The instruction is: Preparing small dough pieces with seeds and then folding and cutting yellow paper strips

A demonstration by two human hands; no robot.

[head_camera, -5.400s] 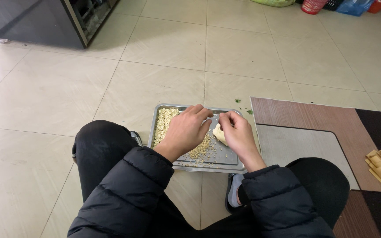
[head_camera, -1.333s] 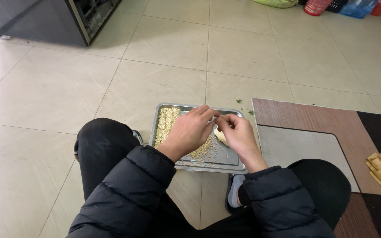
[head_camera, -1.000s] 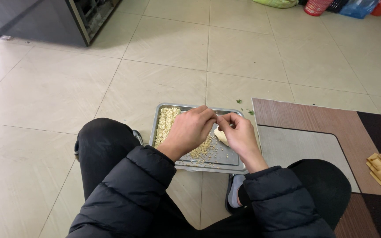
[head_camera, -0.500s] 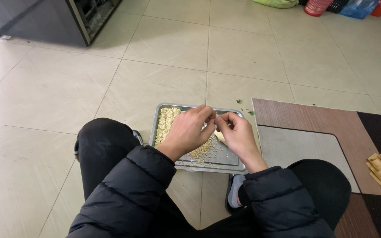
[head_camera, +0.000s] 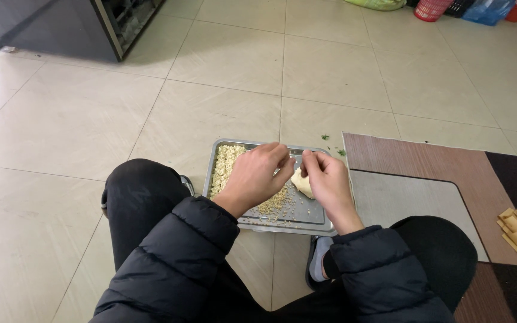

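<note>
over the metal tray [head_camera: 324,226] on the tiled floor, the right hand [head_camera: 330,182] pinches a pale corn cob [head_camera: 301,182] while the left hand [head_camera: 257,178], fingers curled, rubs kernels [head_camera: 227,164] off; best kept low above the tray's middle.

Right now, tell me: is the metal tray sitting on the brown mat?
No, the metal tray sits on the pale floor tiles, left of the brown mat.

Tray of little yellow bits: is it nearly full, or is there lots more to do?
Done: pale kernels cover the left part of the metal tray. In hand: the right hand holds a pale cob piece, the left hand picking at it. Left: bare tray and that piece remain.
</note>
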